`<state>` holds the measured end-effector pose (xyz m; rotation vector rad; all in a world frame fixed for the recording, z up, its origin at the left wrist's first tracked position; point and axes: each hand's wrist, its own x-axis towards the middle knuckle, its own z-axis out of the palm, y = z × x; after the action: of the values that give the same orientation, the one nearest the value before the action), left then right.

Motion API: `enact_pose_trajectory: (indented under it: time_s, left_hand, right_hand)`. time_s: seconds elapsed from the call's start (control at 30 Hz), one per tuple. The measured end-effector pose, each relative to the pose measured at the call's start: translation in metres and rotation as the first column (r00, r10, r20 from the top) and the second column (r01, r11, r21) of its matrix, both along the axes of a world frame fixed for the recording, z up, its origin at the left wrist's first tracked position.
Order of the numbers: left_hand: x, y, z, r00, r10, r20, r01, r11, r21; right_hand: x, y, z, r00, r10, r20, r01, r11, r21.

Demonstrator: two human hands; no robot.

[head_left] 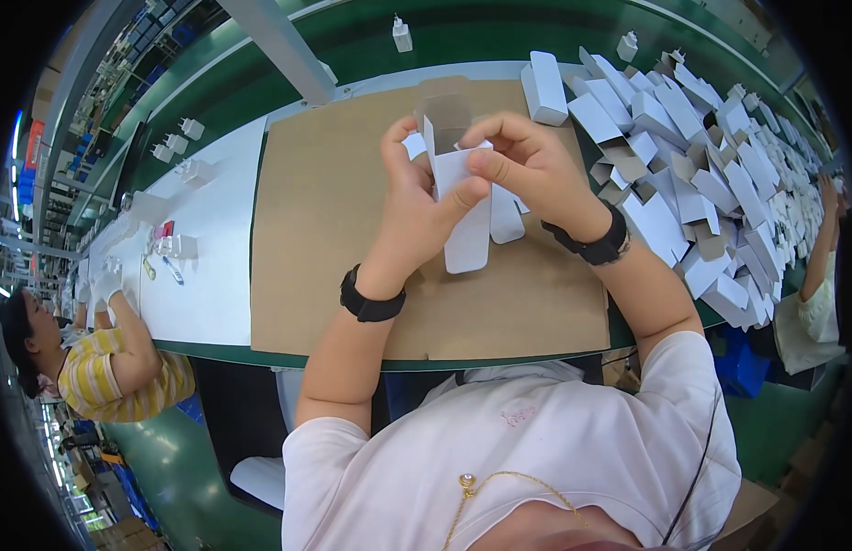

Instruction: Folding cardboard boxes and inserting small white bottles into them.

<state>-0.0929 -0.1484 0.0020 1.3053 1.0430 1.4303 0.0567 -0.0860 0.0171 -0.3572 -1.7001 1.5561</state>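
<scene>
Over the brown cardboard sheet [325, 230], I hold a tall, narrow white paperboard box [467, 234] with its top end open. Its raised end flap shows a grey-brown inner side. My left hand [417, 207] wraps the box from the left, thumb pressed on its front. My right hand [531, 170] pinches the upper right edge near the opening, with curled fingers at the mouth. The inside of the box is too dark to tell what it holds. Behind it, another white paperboard piece [507, 220] lies on the sheet, partly hidden by the box and hands.
A large heap of white boxes [692, 174] covers the right side, with one box [543, 89] beside it. White plug-like adapters [402, 35] stand at the far edge. At the left, a co-worker in a striped top [113, 372] sits by a white table [214, 248]. A metal post [283, 50] rises beyond.
</scene>
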Motion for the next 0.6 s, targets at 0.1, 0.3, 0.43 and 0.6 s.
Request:
enact_pose_trajectory:
  time_s: [0.1,0.3,0.43,0.6]
  left_hand:
    - [-0.001,0.0,0.001,0.998,0.041,-0.05,-0.034,0.99,0.136]
    - [-0.003,-0.002,0.006,0.995,0.039,-0.096,-0.026,0.991,0.133]
    - [0.004,-0.004,0.006,0.996,0.079,0.041,-0.082,0.993,0.082]
    - [0.003,-0.011,0.007,0.957,0.284,-0.054,-0.273,0.951,0.147]
  right_hand:
    - [0.001,0.001,0.003,1.0,-0.003,0.021,0.004,0.997,-0.079]
    - [0.003,0.003,0.001,0.998,-0.027,0.052,0.03,0.997,-0.067]
    - [0.004,0.004,-0.001,0.997,-0.057,0.055,0.061,0.994,-0.089]
    - [0.0,0.004,-0.004,0.998,-0.02,0.056,0.023,0.998,-0.056]
